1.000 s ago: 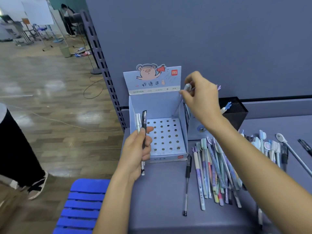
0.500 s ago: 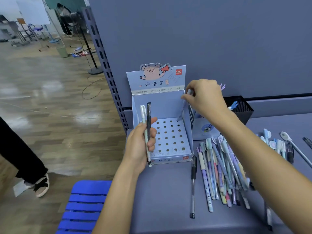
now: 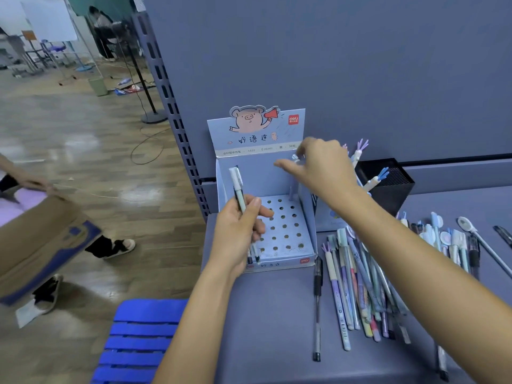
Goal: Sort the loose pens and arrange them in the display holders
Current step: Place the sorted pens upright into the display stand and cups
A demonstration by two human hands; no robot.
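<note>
A light-blue cardboard display holder (image 3: 279,264) with a pig header and a perforated floor stands on the grey shelf. My left hand (image 3: 235,236) grips two pens (image 3: 238,189) upright in front of its left side: one white-capped, one dark. My right hand (image 3: 321,167) hovers over the back right corner, thumb stretched out. A pale pen (image 3: 293,189) stands in a hole there, its top just under my fingers. Several loose pens (image 3: 357,286) lie in a pile to the right, with a black pen (image 3: 317,306) beside them.
A black mesh holder (image 3: 396,187) with ear-topped pens stands behind my right arm. More pens (image 3: 454,242) lie further right. A blue chair (image 3: 144,339) sits below the shelf's front edge. At left a person carries a cardboard box (image 3: 41,245) past.
My right hand lowered the tilted pen into the back right corner, where it now stands upright, and its thumb spread away. My left hand shifted right. A person with a box came in at left.
</note>
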